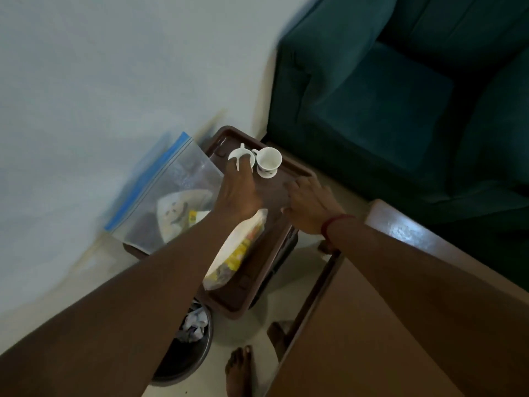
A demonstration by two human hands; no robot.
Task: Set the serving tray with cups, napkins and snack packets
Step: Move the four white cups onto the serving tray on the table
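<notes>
A dark brown serving tray point(294, 167) rests on a small stand near the wall. My left hand point(239, 193) grips a white cup point(240, 156) at the tray's far end, fingers over its rim. A second white cup point(268, 161) with a small print stands upright just right of it. My right hand point(307, 204) lies flat on the tray's right side, fingers spread, holding nothing. A white and yellow snack packet point(237, 250) lies along the tray under my left wrist. A clear zip bag point(171, 184) with a blue seal leans at the tray's left and holds white paper items.
A teal sofa point(400, 96) fills the upper right, close to the tray. A brown wooden table point(372, 325) juts in at lower right. A dark waste bin point(189, 348) with crumpled paper sits on the floor below the tray. My bare foot point(239, 371) is beside it.
</notes>
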